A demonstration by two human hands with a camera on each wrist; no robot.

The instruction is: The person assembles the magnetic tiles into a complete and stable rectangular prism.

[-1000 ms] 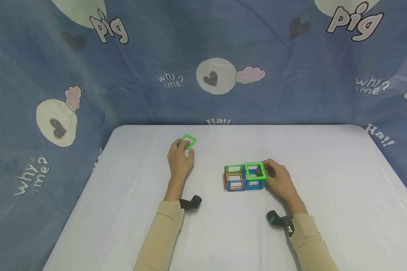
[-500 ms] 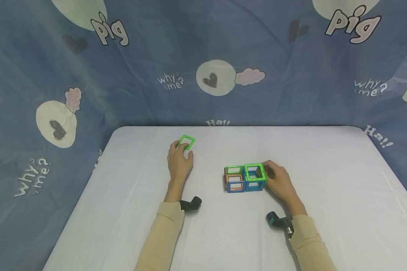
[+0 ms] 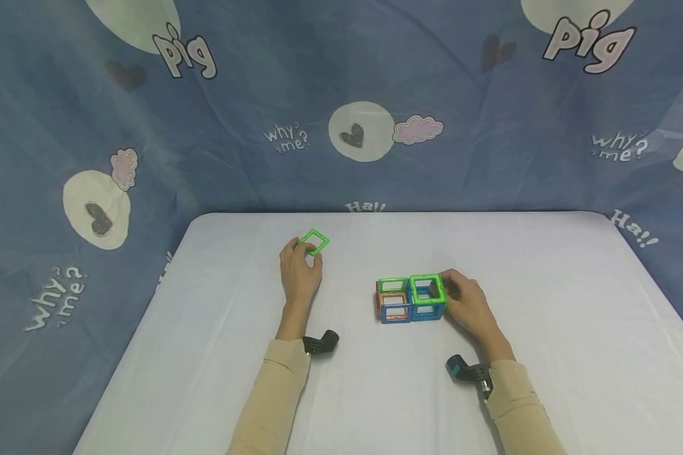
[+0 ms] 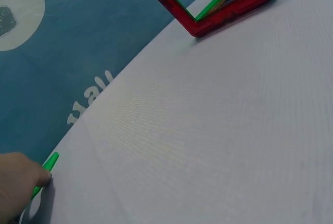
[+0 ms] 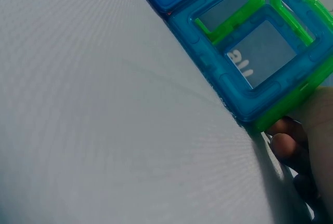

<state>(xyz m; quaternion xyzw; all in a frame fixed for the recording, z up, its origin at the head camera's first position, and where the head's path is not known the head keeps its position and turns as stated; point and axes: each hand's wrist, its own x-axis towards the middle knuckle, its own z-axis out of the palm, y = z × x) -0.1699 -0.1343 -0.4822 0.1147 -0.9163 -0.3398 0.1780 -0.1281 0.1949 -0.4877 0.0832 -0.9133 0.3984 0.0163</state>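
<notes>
My left hand (image 3: 300, 275) pinches a small green square magnetic tile (image 3: 321, 235) at its fingertips, near the far left of the table. In the left wrist view only part of the hand and the edge of that tile (image 4: 51, 161) show. A magnetic tile structure (image 3: 412, 311) of two joined cubes stands at mid-table. The right cube carries a green top tile, while the left cube's top is uncovered. My right hand (image 3: 471, 308) grips the structure at its right side, with curled fingers beside the green side tile in the right wrist view. Some of those fingertips are hidden behind the structure.
A white cloth covers the table (image 3: 370, 392). Behind it hangs a blue printed curtain (image 3: 233, 177), close to the far edge. Black wrist cameras jut inward from the left sleeve (image 3: 273, 385) and the right sleeve (image 3: 520, 404).
The green tile tips and shifts slightly at my left fingertips. My right hand and the structure keep their place; the whole head view drops a little.
</notes>
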